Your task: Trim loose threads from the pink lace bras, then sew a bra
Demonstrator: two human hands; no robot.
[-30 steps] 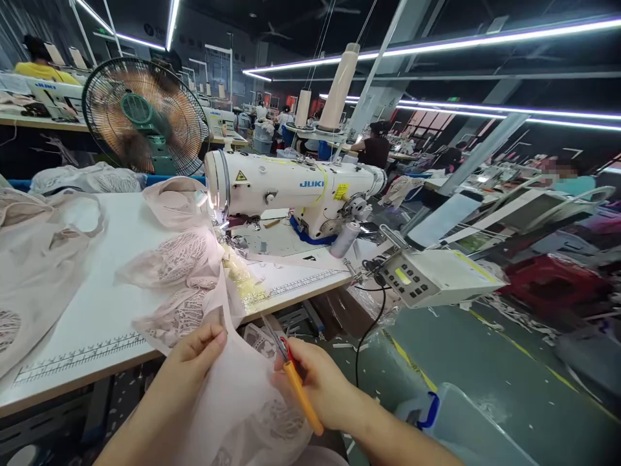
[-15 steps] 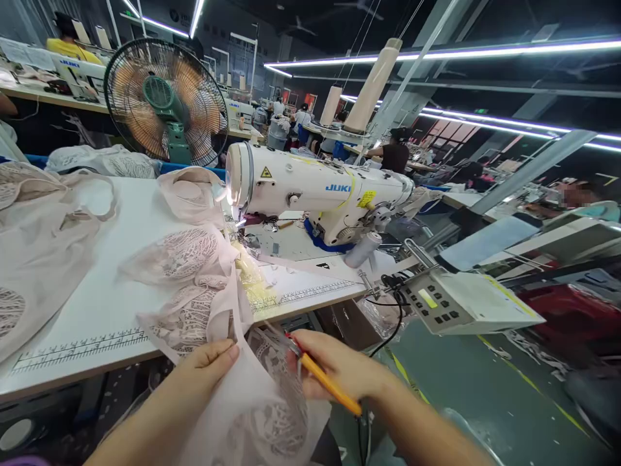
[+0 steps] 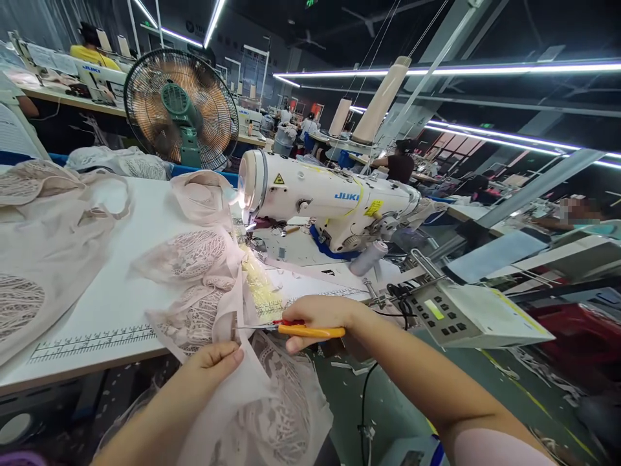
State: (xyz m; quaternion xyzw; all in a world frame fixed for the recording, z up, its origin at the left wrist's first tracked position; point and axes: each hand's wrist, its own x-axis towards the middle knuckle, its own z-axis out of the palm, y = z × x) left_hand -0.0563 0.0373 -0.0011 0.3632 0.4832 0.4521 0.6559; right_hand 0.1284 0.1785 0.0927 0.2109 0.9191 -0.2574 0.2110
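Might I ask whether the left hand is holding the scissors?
No, the right hand holds the scissors; the left hand pinches pale fabric.

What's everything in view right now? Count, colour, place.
table: one near, white, foreground
garments: several, pale pink, on table and over its edge
scissors: one pair, orange-handled, near table edge
sewing machine: one near, white, on table
fan: one, green, behind table
thread cones: two large, beige, behind machine
thread spool: one, grey, beside machine base
control box: one, pale grey, right of table
ceiling lights: several, white, overhead
people: several, one in yellow, background
left hand: one, bare, pinching garment
right hand: one, bare, holding scissors
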